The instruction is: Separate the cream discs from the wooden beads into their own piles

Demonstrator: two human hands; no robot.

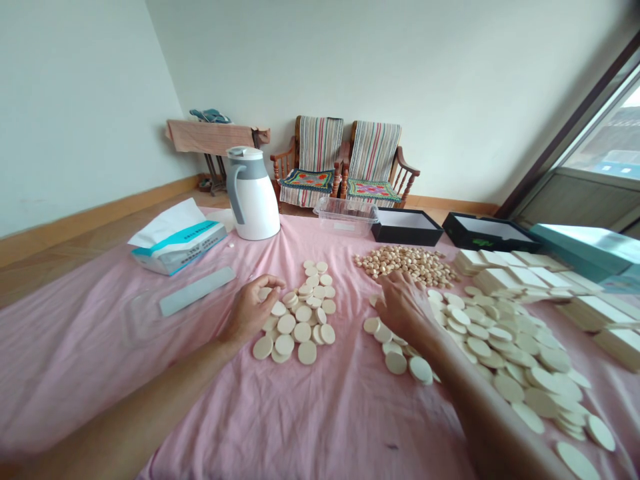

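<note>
My left hand rests at the left edge of a small pile of cream round discs, its fingers curled with a disc pinched at the fingertips. My right hand lies palm down on the near edge of a much larger spread of the same discs, fingers bent over several of them; what is under the fingers is hidden. Beyond the right hand sits a heap of small tan beads. All of it lies on a pink cloth.
A white jug, a tissue pack and a flat grey case stand at the left. A clear tub, two black trays, a teal box and stacks of cream rectangular blocks line the back and right. Two chairs stand behind.
</note>
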